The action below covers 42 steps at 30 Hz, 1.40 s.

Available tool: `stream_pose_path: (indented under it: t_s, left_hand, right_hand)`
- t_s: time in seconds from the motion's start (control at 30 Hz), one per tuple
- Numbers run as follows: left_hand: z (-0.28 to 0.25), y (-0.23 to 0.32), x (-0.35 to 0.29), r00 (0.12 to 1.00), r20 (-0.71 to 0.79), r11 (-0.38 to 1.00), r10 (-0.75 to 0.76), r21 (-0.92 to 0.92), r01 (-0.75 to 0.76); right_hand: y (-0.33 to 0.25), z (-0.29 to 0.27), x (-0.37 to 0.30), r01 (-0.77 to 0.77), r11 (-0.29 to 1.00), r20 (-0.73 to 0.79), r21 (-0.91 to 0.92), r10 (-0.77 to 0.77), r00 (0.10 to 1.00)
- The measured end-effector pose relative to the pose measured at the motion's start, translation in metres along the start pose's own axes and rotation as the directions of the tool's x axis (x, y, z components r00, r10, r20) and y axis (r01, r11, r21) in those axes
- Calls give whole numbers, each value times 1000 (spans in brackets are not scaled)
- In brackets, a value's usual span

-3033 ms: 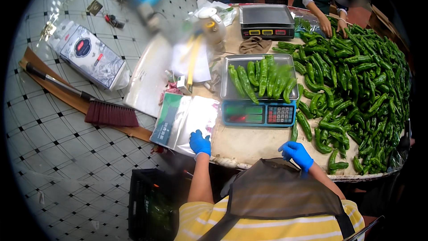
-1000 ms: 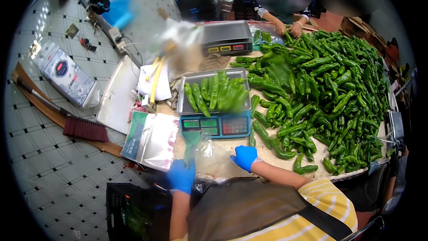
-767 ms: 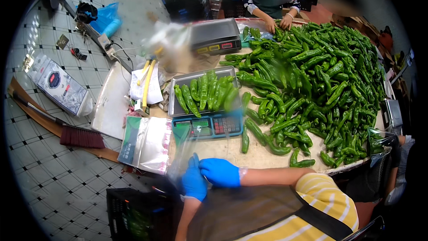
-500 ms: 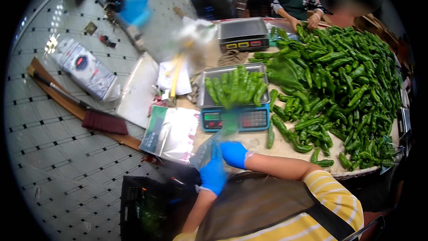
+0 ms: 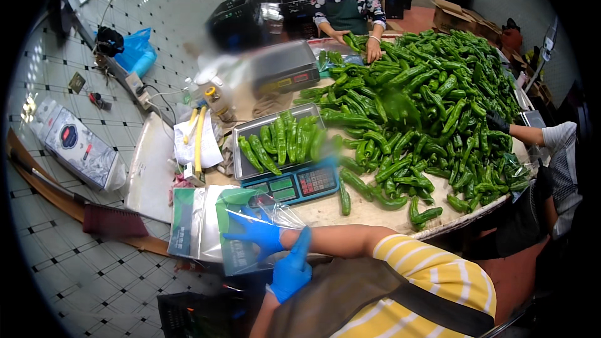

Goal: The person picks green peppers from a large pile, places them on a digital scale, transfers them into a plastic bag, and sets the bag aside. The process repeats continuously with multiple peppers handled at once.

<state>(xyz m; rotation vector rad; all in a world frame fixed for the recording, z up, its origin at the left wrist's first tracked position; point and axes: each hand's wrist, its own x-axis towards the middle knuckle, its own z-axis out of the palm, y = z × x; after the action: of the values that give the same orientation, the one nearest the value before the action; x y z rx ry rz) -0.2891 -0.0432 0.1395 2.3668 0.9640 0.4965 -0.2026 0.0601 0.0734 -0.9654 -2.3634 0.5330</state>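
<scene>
Item one: a clear plastic bag with a green printed panel, held open at the near edge of the table, just in front of the scale. We grip it with both hands, each in a blue glove. Our right hand reaches across, fingers spread and curled into the bag's mouth, holding the film. Our left hand sits below and beside it, fingers pointing upward, pinching the bag's lower edge.

Item two: a stack of the same bags, lying flat just left of the held one.

Item three: a blue digital scale directly behind the bag, bearing a metal tray filled with long green peppers.

Item four: a large heap of green peppers covering the right part of the table; a few loose ones lie beside the scale.

Item five: a second scale, blurred, further back.

Item six: a person in a floral top at the far side, hands on the heap; another person's dark-gloved hand reaches in from the right.

Item seven: on the tiled floor to the left, a white printed sack, a broom and a blue plastic bag.
</scene>
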Motion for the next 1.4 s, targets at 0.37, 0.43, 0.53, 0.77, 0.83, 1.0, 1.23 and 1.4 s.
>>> stream_pose_path:
  t_s: [0.37, 0.43, 0.53, 0.77, 0.83, 1.0, 1.23, 1.4]
  left_hand:
    - [11, -114, -13, 939, -235, 917, -253, 251, 310]
    - [5, -102, 2, 902, -97, 873, -422, 227, 433]
    - [13, -107, 12, 929, -103, 909, -355, 193, 369]
    - [27, -123, 24, 971, -57, 963, -234, 122, 239]
    - [32, -129, 27, 962, -25, 952, -273, 137, 274]
    - [56, -161, 14, 883, 96, 875, -460, -121, 469]
    - [33, -119, 50, 904, 143, 907, -403, 194, 374]
    - [47, -133, 37, 947, 52, 914, -318, 283, 291]
  right_hand:
    - [97, -133, -117, -574, 817, -541, -57, 458, 705]
    - [190, -158, -171, -819, 574, -848, -10, 429, 312]
    - [260, -221, -234, -978, -38, -573, 206, 806, -152]
    - [325, -239, -237, -960, -155, -505, 235, 824, -257]
    - [329, -242, -236, -975, -116, -459, 192, 867, -193]
    - [324, -238, -227, -958, 165, -602, 236, 799, -10]
    - [312, -397, -248, -891, 319, -670, 323, 742, 23]
    - [302, -423, -233, -779, 513, -810, 360, 587, 13]
